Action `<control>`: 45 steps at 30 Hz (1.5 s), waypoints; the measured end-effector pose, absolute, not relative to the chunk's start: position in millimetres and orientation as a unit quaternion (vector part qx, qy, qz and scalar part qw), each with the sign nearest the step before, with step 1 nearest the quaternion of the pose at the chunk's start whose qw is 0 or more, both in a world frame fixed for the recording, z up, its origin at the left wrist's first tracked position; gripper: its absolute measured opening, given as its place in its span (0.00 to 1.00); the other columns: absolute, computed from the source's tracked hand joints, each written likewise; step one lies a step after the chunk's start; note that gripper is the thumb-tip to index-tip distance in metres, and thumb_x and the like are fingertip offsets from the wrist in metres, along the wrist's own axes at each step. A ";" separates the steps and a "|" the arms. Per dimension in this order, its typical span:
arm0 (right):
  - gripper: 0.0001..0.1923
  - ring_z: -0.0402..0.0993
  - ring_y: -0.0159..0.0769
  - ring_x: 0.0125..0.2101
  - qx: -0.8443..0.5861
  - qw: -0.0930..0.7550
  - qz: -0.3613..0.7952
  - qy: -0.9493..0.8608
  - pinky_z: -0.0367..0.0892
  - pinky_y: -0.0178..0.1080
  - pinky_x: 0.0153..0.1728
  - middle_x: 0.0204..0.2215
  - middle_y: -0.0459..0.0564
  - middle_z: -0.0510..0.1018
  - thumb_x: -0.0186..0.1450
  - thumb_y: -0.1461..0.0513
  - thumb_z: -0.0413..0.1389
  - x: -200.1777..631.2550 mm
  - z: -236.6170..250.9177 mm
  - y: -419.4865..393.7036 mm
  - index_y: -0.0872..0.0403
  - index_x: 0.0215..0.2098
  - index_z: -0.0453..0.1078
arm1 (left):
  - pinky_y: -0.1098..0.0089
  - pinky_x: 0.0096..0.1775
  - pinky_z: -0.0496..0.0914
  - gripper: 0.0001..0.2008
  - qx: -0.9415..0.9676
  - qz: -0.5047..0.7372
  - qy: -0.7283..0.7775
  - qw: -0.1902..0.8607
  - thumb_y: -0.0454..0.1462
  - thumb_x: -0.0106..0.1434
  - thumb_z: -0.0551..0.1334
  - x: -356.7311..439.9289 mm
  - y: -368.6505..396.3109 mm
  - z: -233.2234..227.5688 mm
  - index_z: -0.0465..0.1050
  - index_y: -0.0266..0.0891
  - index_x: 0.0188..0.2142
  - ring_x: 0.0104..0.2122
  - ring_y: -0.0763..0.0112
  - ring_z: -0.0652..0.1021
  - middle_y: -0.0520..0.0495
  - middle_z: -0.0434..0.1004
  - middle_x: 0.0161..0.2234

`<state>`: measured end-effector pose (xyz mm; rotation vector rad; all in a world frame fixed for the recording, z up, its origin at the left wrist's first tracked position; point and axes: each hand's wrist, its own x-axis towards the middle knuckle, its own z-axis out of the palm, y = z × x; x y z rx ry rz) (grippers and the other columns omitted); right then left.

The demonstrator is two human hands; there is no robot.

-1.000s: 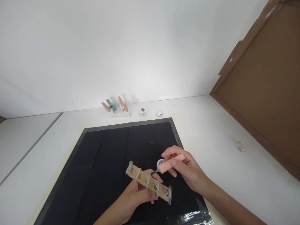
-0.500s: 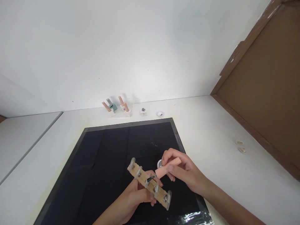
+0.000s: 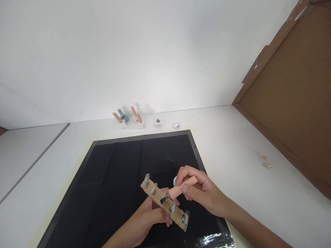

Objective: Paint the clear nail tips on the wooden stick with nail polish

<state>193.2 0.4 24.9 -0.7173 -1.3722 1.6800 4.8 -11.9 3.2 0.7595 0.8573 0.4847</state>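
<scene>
From the head cam, the left hand [image 3: 147, 220] is gripping the wooden nail-tip strip [image 3: 165, 206] above the black mat [image 3: 116, 172] while the right hand [image 3: 199, 191] is pinching the polish brush [image 3: 178, 188], dabbing the middle tip, so looks roughly halfway, hard to tell.

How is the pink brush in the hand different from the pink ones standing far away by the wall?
The pink brush handle is gripped by the right hand and lies slanted, its dark tip on the wooden strip that the left hand holds. The pink-capped bottles stand untouched on the white table, caps pointing up. Both share the same pink colour.
</scene>
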 end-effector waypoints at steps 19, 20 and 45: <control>0.07 0.58 0.29 0.23 -0.345 0.402 0.625 -0.573 0.57 0.34 0.25 0.27 0.45 0.64 0.65 0.57 0.51 196.5 20.8 0.2 0.53 0.34 0.65 | 0.71 0.29 0.62 0.14 0.361 0.218 0.404 0.812 0.37 0.42 0.65 5.9 -12.0 2.2 0.73 0.37 0.31 0.25 0.74 0.67 0.51 0.69 0.25; 0.08 0.57 0.29 0.23 -0.346 0.403 0.625 -0.572 0.57 0.34 0.25 0.28 0.45 0.64 0.65 0.57 0.51 196.5 20.6 0.1 0.53 0.34 0.65 | 0.71 0.30 0.62 0.14 0.361 0.219 0.401 0.813 0.36 0.42 0.65 5.8 -12.2 1.8 0.73 0.37 0.31 0.25 0.74 0.67 0.51 0.69 0.26; 0.08 0.58 0.28 0.22 -0.339 0.453 0.604 -0.561 0.57 0.33 0.24 0.26 0.45 0.64 0.65 0.57 0.52 195.4 15.2 0.8 0.53 0.32 0.65 | 0.71 0.29 0.62 0.14 0.349 0.221 0.403 0.816 0.36 0.40 0.64 5.4 -13.3 1.2 0.72 0.37 0.30 0.24 0.74 0.67 0.52 0.69 0.25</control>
